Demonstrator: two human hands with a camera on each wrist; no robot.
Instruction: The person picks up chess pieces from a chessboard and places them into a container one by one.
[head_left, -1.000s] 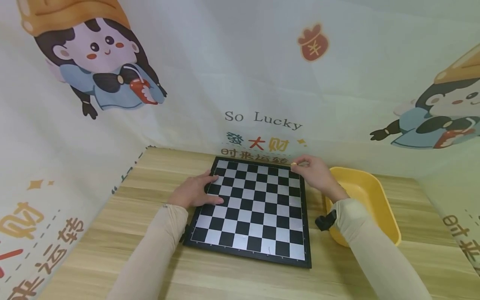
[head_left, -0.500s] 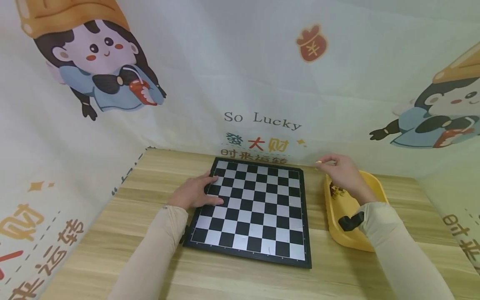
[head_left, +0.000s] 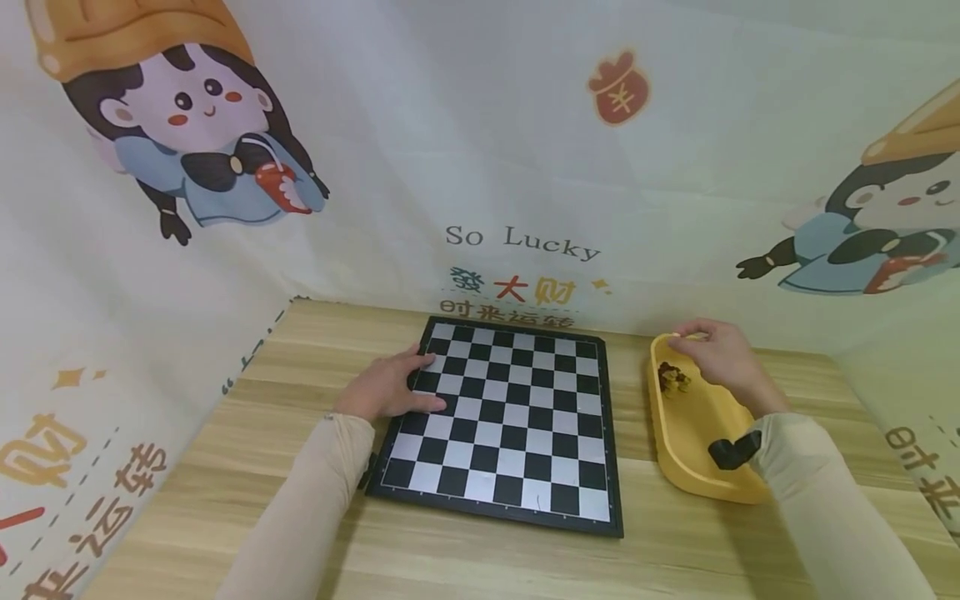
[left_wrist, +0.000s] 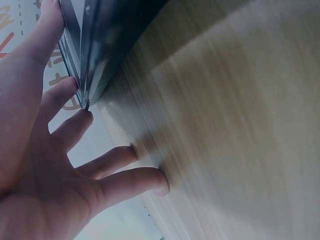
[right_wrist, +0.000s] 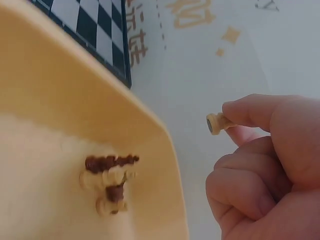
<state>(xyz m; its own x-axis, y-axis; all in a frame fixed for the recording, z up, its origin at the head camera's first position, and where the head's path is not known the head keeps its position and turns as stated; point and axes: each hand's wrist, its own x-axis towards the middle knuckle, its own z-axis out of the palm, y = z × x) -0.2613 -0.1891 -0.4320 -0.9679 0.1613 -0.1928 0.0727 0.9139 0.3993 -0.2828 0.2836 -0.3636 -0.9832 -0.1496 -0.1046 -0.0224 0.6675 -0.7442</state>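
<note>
A black-and-white chessboard (head_left: pixel 504 412) lies flat on the wooden table. My left hand (head_left: pixel 387 387) rests at its left edge, thumb and a finger on the board and fingers spread. In the left wrist view, some fingertips (left_wrist: pixel 159 182) touch the tabletop beside the board's dark side. My right hand (head_left: pixel 726 360) is over the far end of a yellow tray (head_left: pixel 656 433). Between thumb and index finger it pinches a small cream chess piece (right_wrist: pixel 215 124), base outward; the fingers hide its upper part. The other fingers curl into the palm.
Several dark brown and cream chess pieces (right_wrist: pixel 111 172) lie in a cluster inside the tray, near its far left corner. A pale printed cloth (head_left: pixel 480 150) hangs close behind the table. A black wrist device (head_left: pixel 735 451) sits at the right sleeve.
My right hand has moved right with the pinched chess piece, from the board's far right corner to over the tray. The left hand has stayed at the board's edge.
</note>
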